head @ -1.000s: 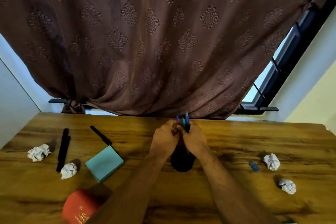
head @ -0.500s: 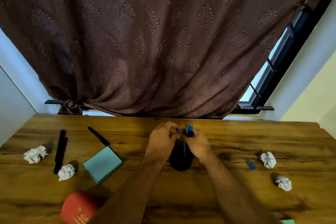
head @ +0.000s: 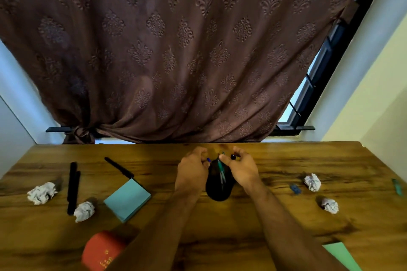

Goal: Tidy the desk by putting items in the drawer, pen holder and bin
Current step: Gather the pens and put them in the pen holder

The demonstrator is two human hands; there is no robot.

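Observation:
A black pen holder [head: 218, 189] stands at the middle of the wooden desk [head: 220, 231], with teal pens [head: 221, 169] upright inside it. My left hand [head: 191, 171] is at its left rim, fingers curled, with the top of a blue pen [head: 208, 159] at my fingertips. My right hand [head: 243, 167] is at the right rim, thumb and forefinger pinching a black pen top [head: 232, 156]. Two black pens [head: 72, 187] lie together at the left and another black pen [head: 119, 167] lies behind a teal sticky-note pad [head: 127, 199].
Crumpled paper balls lie at the left [head: 41, 192] [head: 84, 211] and at the right [head: 312, 182] [head: 329, 205]. A small blue eraser [head: 295, 189], a green item [head: 397, 186], a green sheet [head: 340, 255] and a red cylinder [head: 102, 251] are on the desk. A brown curtain hangs behind.
My hands, clasped together around the pens above the holder, have moved apart to either side of its rim. The pens have sunk lower into the holder.

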